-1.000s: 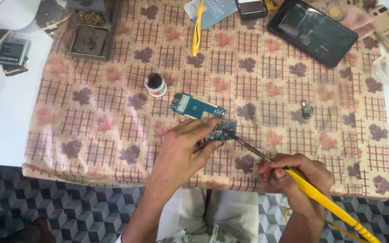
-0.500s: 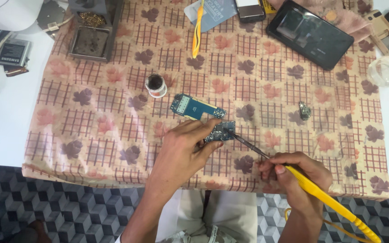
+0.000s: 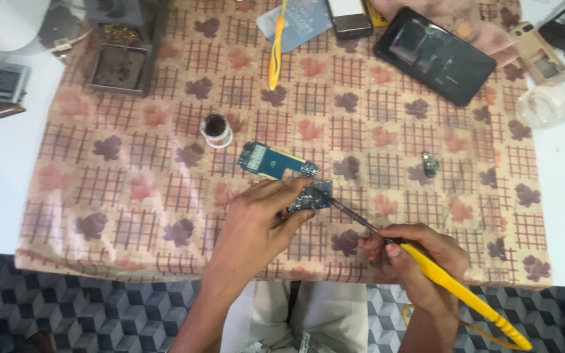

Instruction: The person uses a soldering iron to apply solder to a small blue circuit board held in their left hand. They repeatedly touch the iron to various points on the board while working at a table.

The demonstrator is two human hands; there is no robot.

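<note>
My left hand (image 3: 256, 219) presses down on the lower part of a blue circuit board (image 3: 274, 162) lying on the patterned cloth (image 3: 132, 189). Thumb and fingers pinch the board's small lower section (image 3: 310, 198). My right hand (image 3: 416, 258) grips a soldering iron with a yellow handle (image 3: 459, 291). Its thin metal tip (image 3: 335, 204) touches that lower section of the board.
A small round pot (image 3: 216, 129) stands left of the board. A metal tray (image 3: 116, 62) sits at the back left, a dark tablet (image 3: 443, 53) at the back right, a yellow tool (image 3: 276, 46) at the back middle, and a small metal part (image 3: 430, 163) to the right.
Both hands and the iron hold almost the same place on the board. The view has shifted very slightly.
</note>
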